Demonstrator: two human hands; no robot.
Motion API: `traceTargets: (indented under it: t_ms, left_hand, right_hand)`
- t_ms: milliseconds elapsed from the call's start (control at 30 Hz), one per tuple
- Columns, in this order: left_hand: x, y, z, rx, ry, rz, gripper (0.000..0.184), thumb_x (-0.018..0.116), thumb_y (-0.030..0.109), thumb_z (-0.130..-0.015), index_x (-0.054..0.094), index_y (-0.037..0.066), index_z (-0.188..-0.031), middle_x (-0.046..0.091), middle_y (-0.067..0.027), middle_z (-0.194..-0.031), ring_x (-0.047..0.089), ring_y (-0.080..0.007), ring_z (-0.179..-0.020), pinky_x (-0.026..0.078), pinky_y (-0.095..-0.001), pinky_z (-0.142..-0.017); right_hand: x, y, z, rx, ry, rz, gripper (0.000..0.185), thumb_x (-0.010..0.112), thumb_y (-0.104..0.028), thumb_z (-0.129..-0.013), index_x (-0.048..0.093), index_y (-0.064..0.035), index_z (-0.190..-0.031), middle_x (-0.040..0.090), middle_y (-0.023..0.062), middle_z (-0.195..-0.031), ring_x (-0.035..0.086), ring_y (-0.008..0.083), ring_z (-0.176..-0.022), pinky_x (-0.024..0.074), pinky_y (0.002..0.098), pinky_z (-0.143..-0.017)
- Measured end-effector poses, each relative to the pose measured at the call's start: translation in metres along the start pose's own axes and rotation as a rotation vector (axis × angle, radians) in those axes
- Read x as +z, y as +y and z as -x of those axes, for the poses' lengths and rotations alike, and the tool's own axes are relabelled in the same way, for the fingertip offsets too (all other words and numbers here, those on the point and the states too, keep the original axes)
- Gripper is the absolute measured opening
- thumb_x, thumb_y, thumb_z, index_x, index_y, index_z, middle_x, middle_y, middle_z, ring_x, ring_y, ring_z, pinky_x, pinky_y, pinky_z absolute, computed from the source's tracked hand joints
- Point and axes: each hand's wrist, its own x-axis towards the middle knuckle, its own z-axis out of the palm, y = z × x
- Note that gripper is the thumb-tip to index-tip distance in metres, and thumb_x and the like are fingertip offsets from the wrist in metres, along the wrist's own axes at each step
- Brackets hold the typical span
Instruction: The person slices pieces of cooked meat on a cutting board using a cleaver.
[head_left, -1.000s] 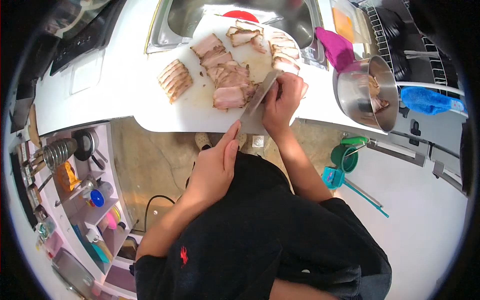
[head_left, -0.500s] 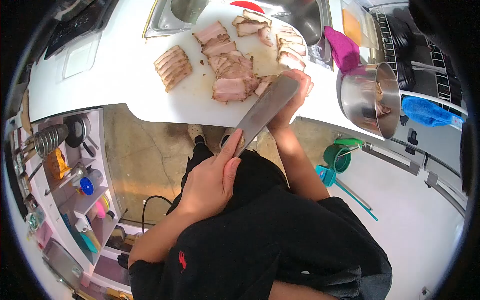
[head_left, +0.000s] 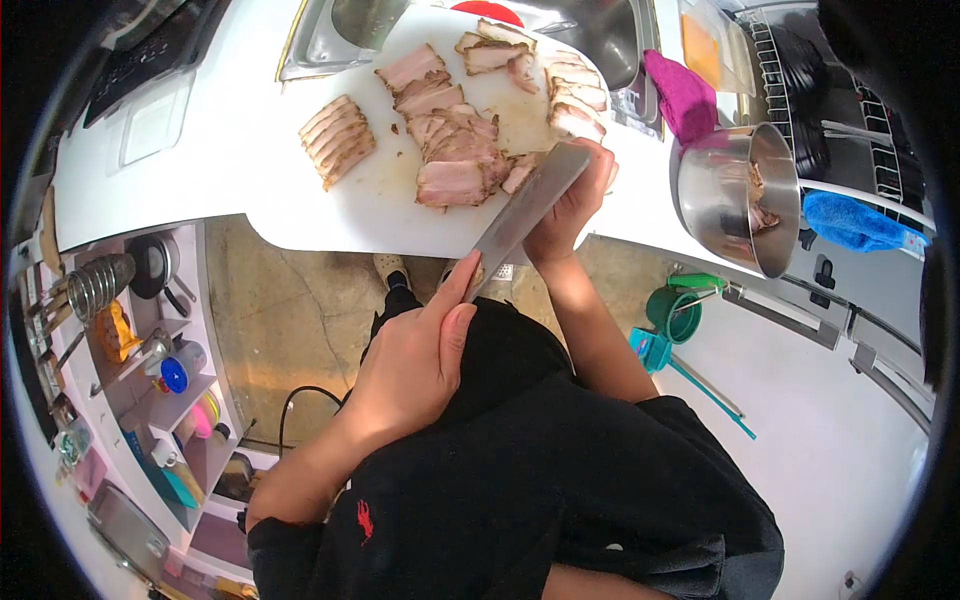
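Note:
A broad-bladed knife point(head_left: 535, 195) slants up and to the right over the front edge of the white cutting board point(head_left: 350, 220). My left hand point(head_left: 410, 360) is closed around its handle, the forefinger stretched along the base of the blade. At the blade's far end my right hand point(head_left: 575, 210) is closed against it, its fingers partly hidden behind the metal. Sliced cooked pork point(head_left: 460, 160) lies in an overlapping row on the board, with a separate fanned stack point(head_left: 337, 142) to the left and more slices point(head_left: 577, 95) to the right.
Behind the board is a steel sink point(head_left: 610, 40). A steel pot point(head_left: 720, 190) with meat pieces stands on the right, near a purple cloth point(head_left: 680, 95) and a blue cloth point(head_left: 850, 222). Open shelves point(head_left: 185, 330) with utensils stand below the counter at left.
The whole view has shifted slightly, so the board and meat appear a little further left. Both hands stay on the knife, whose blade is turned slightly more edge-on.

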Motion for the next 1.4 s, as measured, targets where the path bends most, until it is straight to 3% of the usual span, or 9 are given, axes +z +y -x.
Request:
traceTargets:
  t_ms: [367,467,567,667,767,967,1067,1400]
  left_hand:
    - [0.003,0.005,-0.021,0.066,0.034,0.063,0.043,0.043,0.021,-0.101,0.04,0.004,-0.141,0.059,-0.0261,-0.071,0.06,-0.0445,-0.069,0.045,-0.0477,-0.063]
    - [-0.002,0.002,-0.004,-0.072,-0.037,0.01,0.044,0.041,0.022,-0.102,0.038,0.007,-0.144,0.059,-0.0255,-0.072,0.059,-0.0447,-0.07,0.046,-0.0475,-0.064]
    - [0.005,-0.022,0.008,0.031,0.011,-0.002,0.045,0.04,0.023,-0.102,0.036,0.01,-0.145,0.057,-0.0248,-0.07,0.059,-0.0445,-0.07,0.045,-0.0473,-0.064]
    - [0.004,-0.018,0.006,0.021,0.006,0.0,0.045,0.039,0.023,-0.102,0.036,0.009,-0.145,0.057,-0.0246,-0.069,0.059,-0.0447,-0.069,0.045,-0.0478,-0.064]
    - [-0.004,-0.001,-0.007,-0.065,-0.057,0.001,0.044,0.04,0.022,-0.102,0.038,0.007,-0.144,0.058,-0.0252,-0.069,0.059,-0.0452,-0.069,0.045,-0.0487,-0.063]
    - [0.008,0.003,-0.033,0.106,0.067,0.057,0.042,0.042,0.018,-0.101,0.042,0.004,-0.14,0.06,-0.0271,-0.072,0.059,-0.0457,-0.066,0.044,-0.0498,-0.062]
    - [0.003,0.007,-0.028,0.006,0.0,0.011,0.043,0.042,0.019,-0.101,0.039,0.005,-0.142,0.059,-0.0257,-0.07,0.059,-0.0451,-0.067,0.045,-0.0496,-0.063]
    - [0.005,-0.007,-0.007,-0.021,0.004,-0.021,0.045,0.041,0.021,-0.101,0.038,0.007,-0.143,0.057,-0.0249,-0.067,0.058,-0.0446,-0.066,0.044,-0.0498,-0.063]
  right_hand:
    - [-0.001,-0.003,0.0,0.027,-0.024,0.012,0.009,0.051,0.004,-0.079,0.053,-0.0022,-0.085,0.052,0.0152,-0.088,0.045,0.0317,-0.085,0.034,0.0407,-0.078]
    - [0.002,-0.002,0.0,0.007,0.001,-0.003,0.007,0.052,0.002,-0.08,0.053,-0.0027,-0.084,0.051,0.0149,-0.088,0.045,0.0316,-0.084,0.0342,0.0405,-0.078]
    - [-0.001,0.003,0.002,-0.012,-0.03,0.02,0.018,0.064,-0.014,-0.08,0.052,-0.0035,-0.088,0.049,0.0099,-0.084,0.043,0.0262,-0.082,0.0329,0.0361,-0.079]
    - [-0.001,0.0,0.0,0.002,-0.026,0.004,0.005,0.054,-0.001,-0.08,0.053,-0.0027,-0.084,0.05,0.0141,-0.086,0.045,0.0313,-0.082,0.0347,0.0409,-0.077]
    - [0.0,0.001,0.001,0.04,-0.025,-0.03,0.005,0.053,0.0,-0.079,0.053,-0.0023,-0.083,0.05,0.0143,-0.085,0.044,0.0318,-0.082,0.0345,0.0415,-0.076]
    - [-0.001,0.0,0.0,0.054,-0.052,0.002,0.008,0.051,0.002,-0.076,0.052,-0.0015,-0.083,0.049,0.0157,-0.084,0.043,0.0331,-0.081,0.0345,0.0418,-0.076]
    - [-0.002,0.001,0.002,0.039,-0.077,0.005,0.009,0.051,0.002,-0.076,0.052,-0.0014,-0.084,0.049,0.0162,-0.085,0.043,0.0332,-0.082,0.0346,0.0417,-0.077]
    - [-0.001,0.002,0.002,0.047,-0.056,-0.03,0.01,0.051,0.0,-0.077,0.052,-0.001,-0.087,0.051,0.0168,-0.089,0.044,0.0348,-0.085,0.0353,0.0419,-0.079]
